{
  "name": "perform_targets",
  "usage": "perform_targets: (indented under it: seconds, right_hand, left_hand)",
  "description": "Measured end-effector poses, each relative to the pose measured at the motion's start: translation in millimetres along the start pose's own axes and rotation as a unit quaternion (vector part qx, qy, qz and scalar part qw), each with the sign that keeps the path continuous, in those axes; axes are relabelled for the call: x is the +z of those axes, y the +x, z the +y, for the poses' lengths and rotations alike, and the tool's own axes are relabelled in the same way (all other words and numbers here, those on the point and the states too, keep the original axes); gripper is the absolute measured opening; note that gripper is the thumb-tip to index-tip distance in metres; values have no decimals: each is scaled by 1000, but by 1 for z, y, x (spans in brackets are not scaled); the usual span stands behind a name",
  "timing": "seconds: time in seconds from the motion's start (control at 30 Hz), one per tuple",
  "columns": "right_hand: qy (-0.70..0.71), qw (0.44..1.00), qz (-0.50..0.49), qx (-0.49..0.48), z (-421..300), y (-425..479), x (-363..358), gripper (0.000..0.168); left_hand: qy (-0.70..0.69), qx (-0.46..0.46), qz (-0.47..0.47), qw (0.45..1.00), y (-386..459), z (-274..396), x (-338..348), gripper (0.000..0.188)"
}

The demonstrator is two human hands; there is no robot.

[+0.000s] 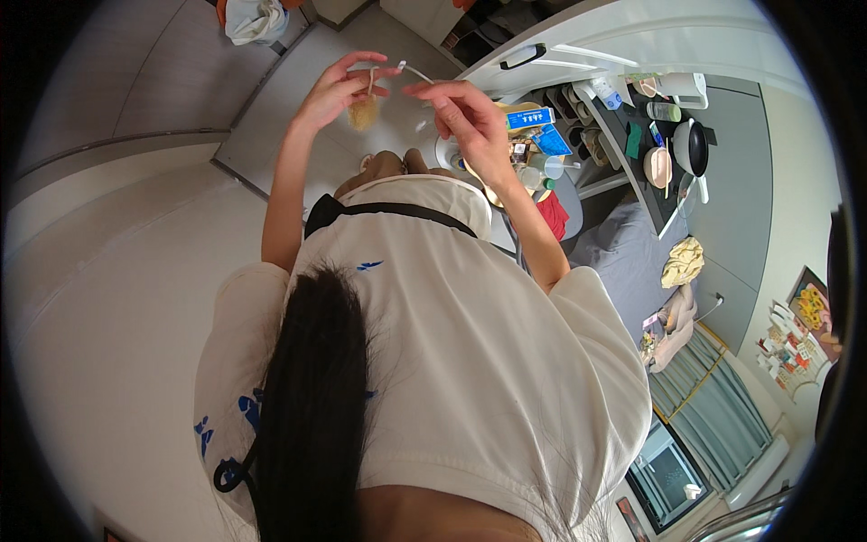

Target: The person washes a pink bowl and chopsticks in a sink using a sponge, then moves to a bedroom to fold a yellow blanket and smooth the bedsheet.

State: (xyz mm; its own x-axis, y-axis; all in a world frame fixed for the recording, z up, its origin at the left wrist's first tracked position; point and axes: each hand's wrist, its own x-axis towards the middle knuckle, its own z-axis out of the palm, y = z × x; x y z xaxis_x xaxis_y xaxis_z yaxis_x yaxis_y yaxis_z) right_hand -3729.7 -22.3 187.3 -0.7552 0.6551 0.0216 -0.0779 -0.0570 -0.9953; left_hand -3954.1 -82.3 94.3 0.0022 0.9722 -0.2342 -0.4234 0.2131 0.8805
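My left hand (342,88), fingers spread, has a pale cord loop (371,80) hooked over them. From that loop hangs a small fuzzy tan pad (363,114), perhaps a loofah. Beside it to the right, my right hand (471,122) has thumb and fingers drawn together at a thin white cord (418,72). A small white tip (402,65) at the cord's far end sits close to my left fingertips; whether they touch it I cannot tell. Both hands are raised in front of my body, above the floor.
A stool-side tray at right carries a blue box (530,118), a blue packet (551,141) and bottles (542,177). Beyond it, a dark counter (640,190) holds a pan (691,152) and bowl (657,168). A white cabinet door (609,44) stands above; shoes (596,149) line a rack.
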Motion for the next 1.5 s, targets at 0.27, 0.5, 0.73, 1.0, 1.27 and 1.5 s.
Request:
perform_targets:
  seconds: [0.27,0.5,0.73,1.0,1.27,1.5]
  right_hand:
    - [-7,999,-31,8,-5,0,1,16]
    - [-18,997,7,76,8,4,-12,15]
    - [-90,985,24,145,61,5,-33,18]
    - [-165,974,33,153,103,22,-37,16]
    - [-167,971,54,164,121,26,-43,12]
    - [-147,965,60,209,126,24,-42,14]
  left_hand:
    - [-70,-38,-40,996,8,-14,4,28]
    - [89,13,79,993,9,-8,-2,22]
    - [466,82,196,859,6,-2,-7,12]
    - [541,46,173,822,5,9,1,11]
    - [523,6,31,852,9,6,-6,13]
    - [406,17,52,912,12,27,21,12]
